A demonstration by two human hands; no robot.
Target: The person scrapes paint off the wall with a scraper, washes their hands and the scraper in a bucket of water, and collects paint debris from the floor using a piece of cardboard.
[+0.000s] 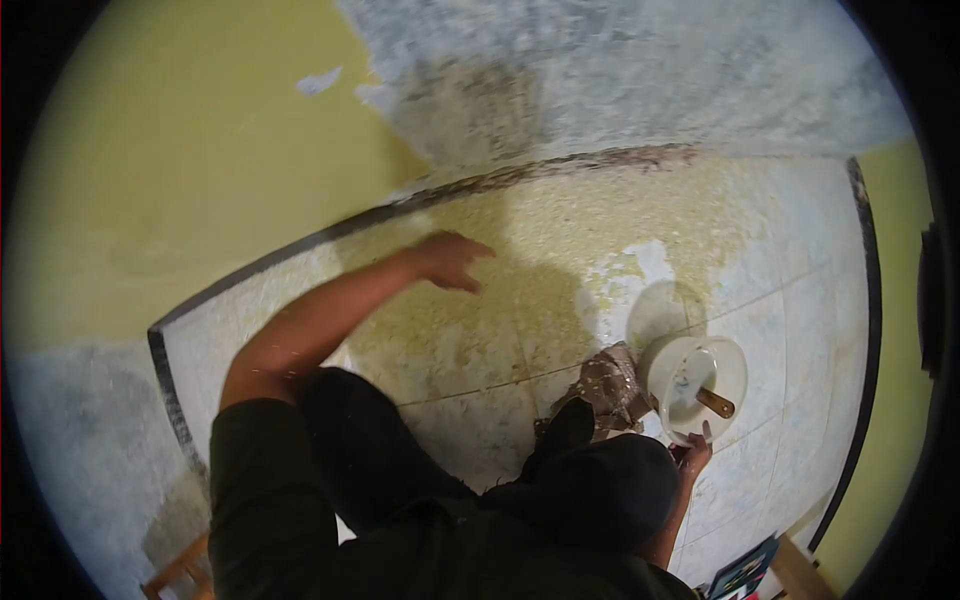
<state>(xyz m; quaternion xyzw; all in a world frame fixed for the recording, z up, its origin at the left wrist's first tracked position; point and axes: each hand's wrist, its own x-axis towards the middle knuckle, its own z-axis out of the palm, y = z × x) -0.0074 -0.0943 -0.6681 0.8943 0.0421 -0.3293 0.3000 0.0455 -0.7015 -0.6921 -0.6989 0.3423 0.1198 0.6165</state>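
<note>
My left hand [455, 262] reaches out above the floor, its fingers apart and nothing visible in it. Beneath it the tiles are strewn with yellowish paint flakes [450, 345]. Low at the right, my right hand [695, 455] is beside a white plastic bucket [739, 375], one finger raised against its near side. A small dark red thing [679, 453] shows at that hand's fingers; its kind is unclear. Inside the bucket leans a tool with a wooden handle [716, 403]; its working end is hidden. A crumpled brown patterned cloth or sheet [610, 385] lies left of the bucket, by my foot.
Ahead stands a wall with yellow paint [220, 150] and a bare grey patch [640, 70]. A dark skirting strip [330, 235] runs along its foot. Wooden furniture parts [180, 570] show at lower left, and a dark framed object [745, 570] at lower right.
</note>
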